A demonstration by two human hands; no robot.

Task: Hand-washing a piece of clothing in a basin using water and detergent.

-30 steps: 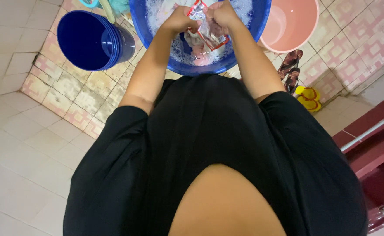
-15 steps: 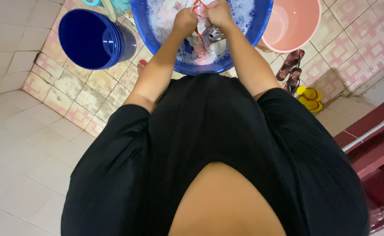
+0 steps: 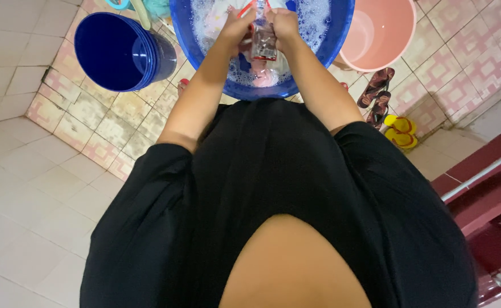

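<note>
A small clear plastic sachet with red edging [image 3: 263, 41] hangs between both hands above the soapy water of the large blue wash basin [image 3: 341, 31], pinched at its top so that its body dangles straight down. The left hand [image 3: 234, 28] has its grip closed on the sachet's upper left corner, and the right hand [image 3: 283, 25] has its grip closed on the upper right corner, the two hands almost touching (knuckles face the camera, so the fingertips themselves are mostly hidden). Beneath the sachet, inside the basin, wet pale and pink laundry [image 3: 260, 73] lies among white suds [image 3: 313, 14]. Left of the basin stands a stack of dark blue buckets [image 3: 119, 51], tipped so its mouth faces the camera. Right of the basin, just beside its rim, sits a pink bucket [image 3: 379, 31]. Lower right of the basin, on the patterned tiled floor [image 3: 91, 131], lie a pair of brown sandals [image 3: 376, 94] and, a little farther out, a pair of yellow flip-flops [image 3: 400, 130]. Far right of the basin runs a dark red step [image 3: 484, 188]. The person's black garment [image 3: 273, 171] fills the view below the basin.
</note>
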